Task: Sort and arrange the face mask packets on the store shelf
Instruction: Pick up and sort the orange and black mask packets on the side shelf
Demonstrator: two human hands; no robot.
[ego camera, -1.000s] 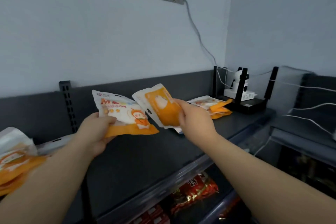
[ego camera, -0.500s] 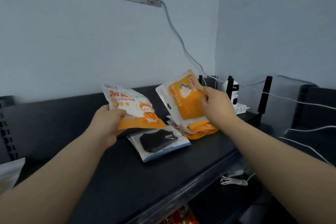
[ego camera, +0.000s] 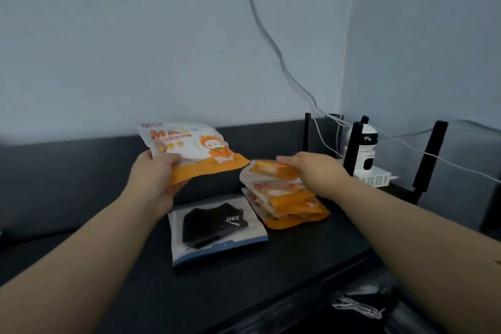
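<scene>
My left hand (ego camera: 156,179) grips a white and orange cartoon mask packet (ego camera: 189,150) by its lower left corner, held up above the dark shelf (ego camera: 244,274). My right hand (ego camera: 314,171) lies flat over an orange packet (ego camera: 271,169), pressing it onto the top of a stack of orange and white packets (ego camera: 290,203). A packet with a black mask (ego camera: 217,228) lies flat on the shelf, just left of the stack and below my left hand.
A white security camera (ego camera: 366,154) stands on a white router box (ego camera: 375,176) with black antennas (ego camera: 429,157) at the shelf's right end. White cables (ego camera: 271,40) run down the wall to it. More cables hang below the shelf's front edge.
My right hand has lowered its orange packet from upright to flat on top of the stack. My left hand still holds the cartoon packet, now a little higher.
</scene>
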